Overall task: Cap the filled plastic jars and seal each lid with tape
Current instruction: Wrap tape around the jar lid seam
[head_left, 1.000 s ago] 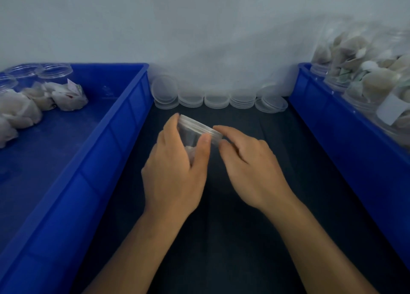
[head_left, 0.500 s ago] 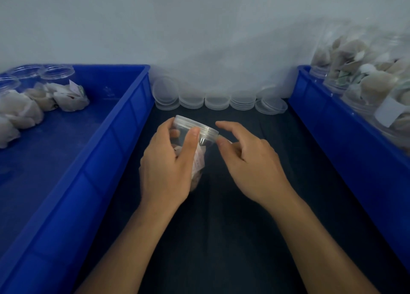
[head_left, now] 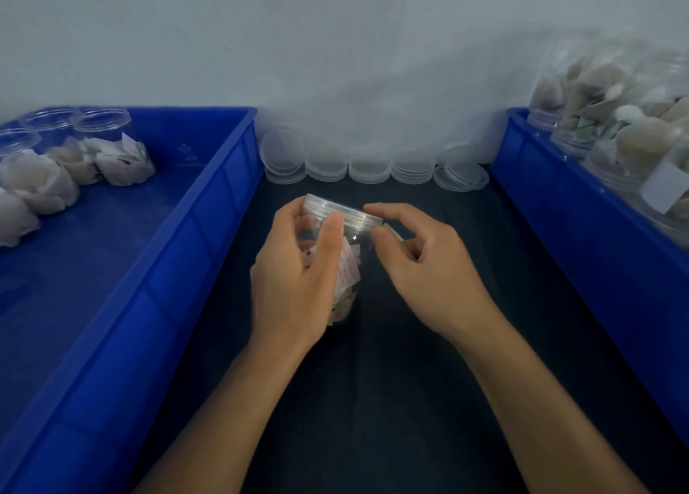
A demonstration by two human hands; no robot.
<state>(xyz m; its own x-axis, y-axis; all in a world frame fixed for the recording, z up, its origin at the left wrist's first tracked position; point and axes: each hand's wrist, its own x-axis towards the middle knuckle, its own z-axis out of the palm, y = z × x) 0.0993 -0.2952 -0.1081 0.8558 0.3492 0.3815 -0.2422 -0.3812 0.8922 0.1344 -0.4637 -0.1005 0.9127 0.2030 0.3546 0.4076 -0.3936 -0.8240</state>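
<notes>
The left hand [head_left: 298,273] grips the filled jar [head_left: 345,269] over the dark mat between the bins while the right hand [head_left: 421,266] pinches at its lid [head_left: 341,213], which could cross-thread if the tilted jar twists unevenly.

1. I see my open lane as the dark mat [head_left: 391,400] between the two bins.
2. The left blue bin [head_left: 156,277] walls that side; the right blue bin [head_left: 581,232] walls the other.
3. Stacked spare lids [head_left: 369,167] line the far end along the wall [head_left: 335,46].
4. Mid-lane, the jar [head_left: 345,269] and both of my hands block passage.
</notes>
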